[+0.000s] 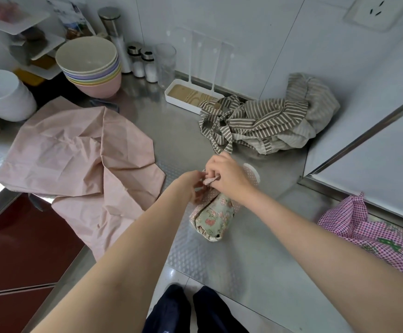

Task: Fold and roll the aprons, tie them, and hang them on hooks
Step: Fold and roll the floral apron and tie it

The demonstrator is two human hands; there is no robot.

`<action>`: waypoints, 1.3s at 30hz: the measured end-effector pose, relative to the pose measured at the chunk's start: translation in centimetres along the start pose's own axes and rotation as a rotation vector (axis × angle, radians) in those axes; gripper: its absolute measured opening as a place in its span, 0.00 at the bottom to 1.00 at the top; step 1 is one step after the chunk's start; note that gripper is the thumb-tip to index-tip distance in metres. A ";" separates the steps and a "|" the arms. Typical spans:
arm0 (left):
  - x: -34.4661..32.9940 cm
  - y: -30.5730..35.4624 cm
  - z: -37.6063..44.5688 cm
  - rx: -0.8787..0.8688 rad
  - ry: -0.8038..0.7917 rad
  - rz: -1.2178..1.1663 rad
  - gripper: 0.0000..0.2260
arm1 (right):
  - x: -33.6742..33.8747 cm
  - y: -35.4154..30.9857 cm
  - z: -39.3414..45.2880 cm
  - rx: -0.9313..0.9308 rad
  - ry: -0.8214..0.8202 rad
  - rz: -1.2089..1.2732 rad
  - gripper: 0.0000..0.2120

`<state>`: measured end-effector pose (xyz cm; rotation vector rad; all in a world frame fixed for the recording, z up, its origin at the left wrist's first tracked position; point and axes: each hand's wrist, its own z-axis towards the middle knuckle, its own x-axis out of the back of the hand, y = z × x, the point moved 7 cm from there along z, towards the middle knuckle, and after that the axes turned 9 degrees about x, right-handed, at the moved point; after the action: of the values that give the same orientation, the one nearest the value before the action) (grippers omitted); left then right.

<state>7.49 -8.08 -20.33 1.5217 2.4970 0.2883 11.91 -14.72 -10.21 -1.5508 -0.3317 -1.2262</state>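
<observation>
A rolled floral apron [213, 218] lies on the steel counter [255, 260] in the middle. My left hand [192, 186] and my right hand [227, 175] meet at its far end, each pinching a pink strap of the roll. A pale pink apron [75, 162] lies spread and creased on the left. At the back right a brown striped apron [263, 121] sits in a heap. On the right edge a pink checked apron [373, 234] is bunched up.
Stacked pastel bowls [92, 68] and white bowls [1, 94] stand at the back left, with shakers [142, 62] and a glass [165, 64] beside them. A white rack with a tray [191, 94] stands against the wall. A white round disc [252, 174] lies behind my right hand.
</observation>
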 end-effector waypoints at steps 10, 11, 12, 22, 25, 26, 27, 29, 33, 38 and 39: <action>2.0 0.1 1.3 -0.023 0.074 -0.181 0.17 | 1.5 1.8 -0.2 -0.331 0.049 0.744 0.15; 2.2 0.2 1.3 -0.033 0.088 -0.226 0.17 | 1.5 2.1 -0.4 -0.372 0.106 0.818 0.16; 2.4 0.3 1.3 -0.039 0.093 -0.276 0.17 | 1.4 2.4 -0.7 -0.420 0.172 0.902 0.17; 4.2 0.9 2.3 -0.165 0.160 -0.622 0.10 | 0.9 5.3 -1.4 -0.582 0.342 0.796 0.12; 4.7 2.3 1.3 -0.293 0.089 -0.681 0.12 | 0.7 6.2 -2.5 -0.582 0.237 0.578 0.15; 4.8 2.8 0.4 -0.335 0.077 -0.659 0.13 | 0.3 6.4 -3.0 -0.596 0.199 0.588 0.16; 4.6 3.4 -0.4 -0.381 0.073 -0.591 0.13 | -0.4 6.3 -3.3 -0.614 0.169 0.635 0.16; 3.4 4.3 -2.1 -0.478 0.077 -0.346 0.12 | -1.3 6.0 -3.5 -0.613 0.163 0.701 0.18; 1.2 5.8 -5.1 -0.758 0.179 0.180 0.11 | -0.5 4.6 -1.2 -0.462 0.153 0.356 0.14; -1.6 5.7 -8.0 -0.982 0.075 0.528 0.10 | -1.0 4.3 -0.1 -0.541 0.168 0.444 0.17; -1.9 5.6 -8.6 -1.023 0.028 0.554 0.10 | -1.1 4.5 -0.3 -0.582 0.192 0.514 0.16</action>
<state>10.74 -7.77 -10.42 1.5991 1.3975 1.3910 14.61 -16.28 -13.73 -1.8262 0.5701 -1.0874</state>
